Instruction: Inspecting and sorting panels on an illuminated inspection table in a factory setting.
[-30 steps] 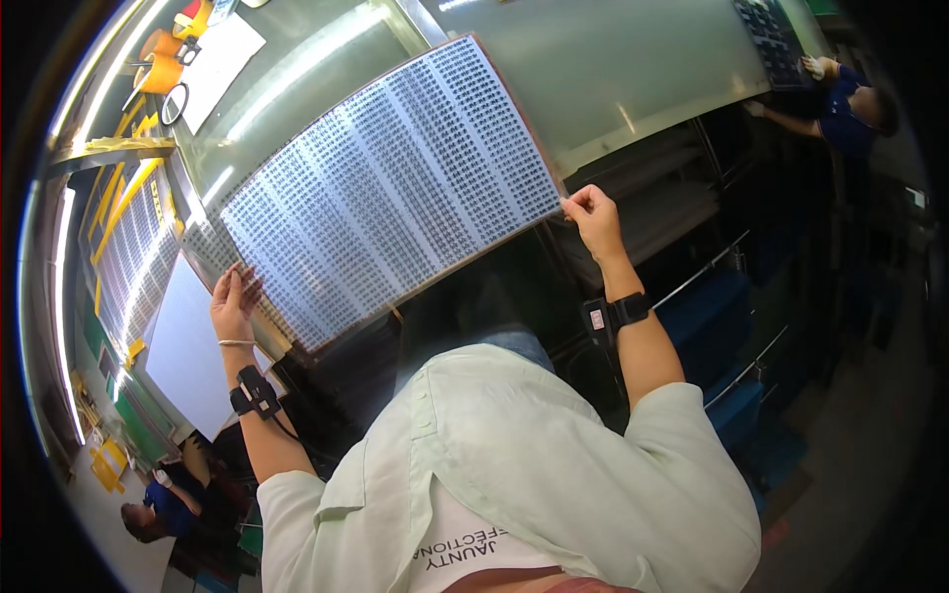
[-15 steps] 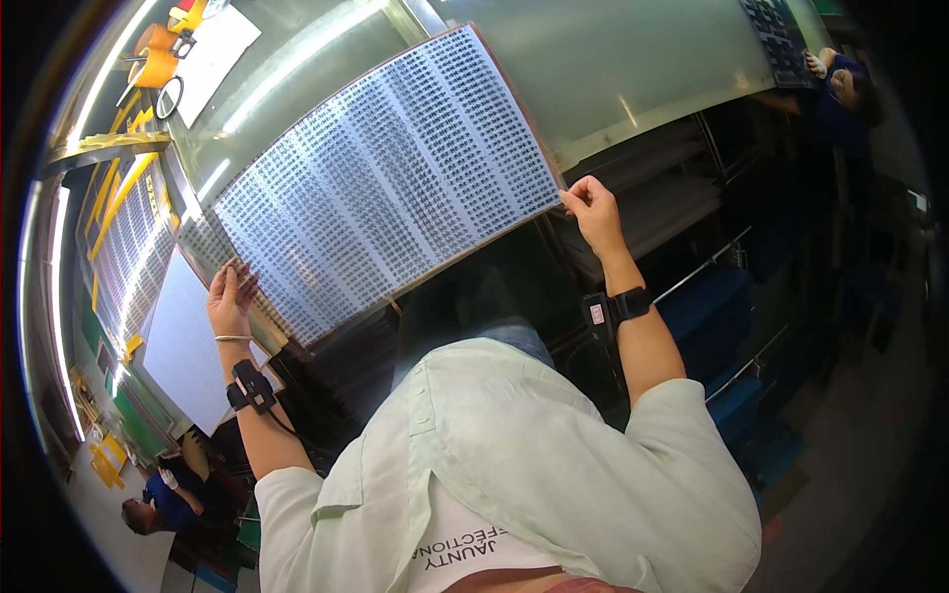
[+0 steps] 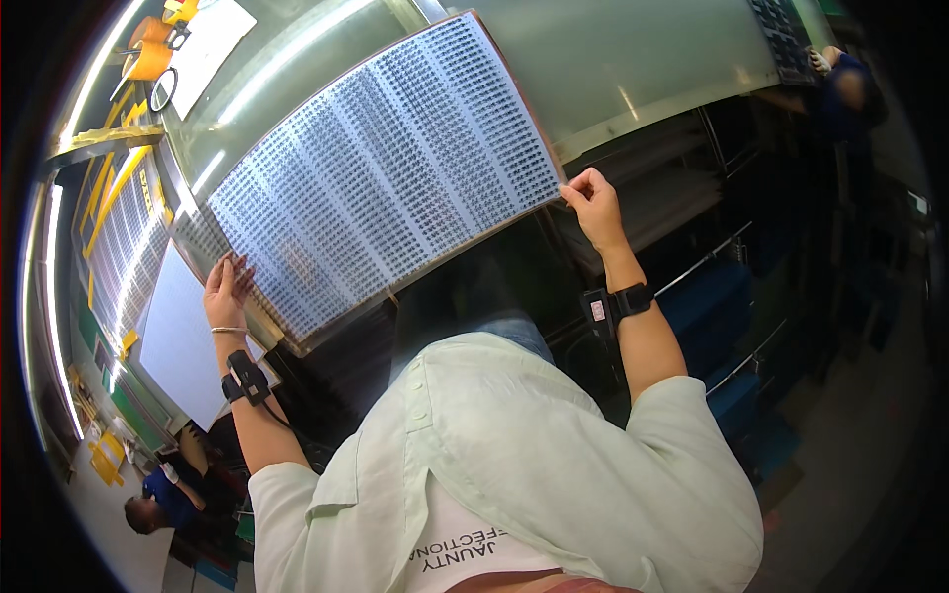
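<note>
The person's left hand and right hand are pinching a spotty sheet at its two sides, probably so it isn't flopping between them.

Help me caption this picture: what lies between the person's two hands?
In the head view, a patterned sheet spans the stretch between the left hand and the right hand.

Looks smooth and glossy, like plastic film, on the patterned sheet, glassy and light-streaked across the greenish tabletop, matt and papery on the upper white sheet, softly creased cloth in the pale shirt, shiny metal along the rod.
</note>
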`<move>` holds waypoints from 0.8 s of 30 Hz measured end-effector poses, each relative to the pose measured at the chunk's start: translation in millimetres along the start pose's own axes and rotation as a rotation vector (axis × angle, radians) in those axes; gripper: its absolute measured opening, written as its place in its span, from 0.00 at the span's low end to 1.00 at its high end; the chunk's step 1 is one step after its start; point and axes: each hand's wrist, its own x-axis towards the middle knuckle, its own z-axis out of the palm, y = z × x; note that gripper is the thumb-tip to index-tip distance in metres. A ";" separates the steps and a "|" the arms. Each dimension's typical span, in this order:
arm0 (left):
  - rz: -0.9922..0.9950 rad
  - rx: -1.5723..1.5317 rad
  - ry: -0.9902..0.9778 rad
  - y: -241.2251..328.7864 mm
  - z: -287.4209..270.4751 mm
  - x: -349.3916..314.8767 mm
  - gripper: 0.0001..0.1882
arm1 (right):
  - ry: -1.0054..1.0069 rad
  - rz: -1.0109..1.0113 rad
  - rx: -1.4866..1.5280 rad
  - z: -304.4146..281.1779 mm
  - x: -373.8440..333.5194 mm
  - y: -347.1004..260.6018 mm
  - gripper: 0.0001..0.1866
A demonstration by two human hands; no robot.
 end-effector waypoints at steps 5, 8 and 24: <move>-0.176 -0.031 -0.117 16.9 -9.4 -7.0 0.17 | 0.049 -0.131 -0.124 10.2 0.7 -8.7 0.09; -0.256 -0.089 -0.134 32.8 5.1 19.7 0.19 | 0.022 -0.119 -0.107 1.9 -0.1 0.1 0.08; 0.227 0.807 0.632 21.4 40.1 78.3 0.12 | -0.105 0.027 -0.063 -4.1 -3.0 1.5 0.09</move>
